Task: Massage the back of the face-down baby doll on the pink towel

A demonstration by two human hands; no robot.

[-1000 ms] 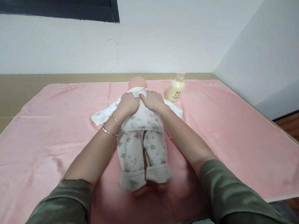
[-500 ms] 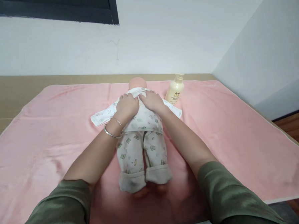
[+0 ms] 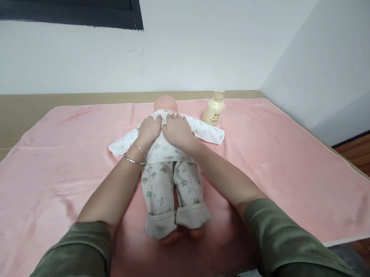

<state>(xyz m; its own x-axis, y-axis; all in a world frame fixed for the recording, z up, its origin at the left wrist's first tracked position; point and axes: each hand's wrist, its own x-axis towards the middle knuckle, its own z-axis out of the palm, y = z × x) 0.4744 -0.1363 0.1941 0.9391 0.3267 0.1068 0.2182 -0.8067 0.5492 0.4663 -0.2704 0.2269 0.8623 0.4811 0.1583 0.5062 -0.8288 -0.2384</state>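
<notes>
A baby doll with a bald head lies stretched out on a pink sheet, its feet towards me and no face showing. It wears a white printed top and matching trousers with turned-up cuffs. My left hand, with bangles at the wrist, rests on the left of the doll's upper torso, fingers extended over the cloth. Flat beside it, my right hand lies across the middle and right of the torso, fingers spread. The hands almost meet, covering part of the top. Both sleeves stretch out sideways.
A pale yellow pump bottle stands on the sheet just beyond the doll's right-hand sleeve. Behind the sheet's far edge are a light wooden strip and a white wall. Wooden flooring shows at the right.
My right hand has slid left towards my left hand and lies flatter on the top, uncovering more of the right-hand sleeve. The whole view has shifted slightly.
</notes>
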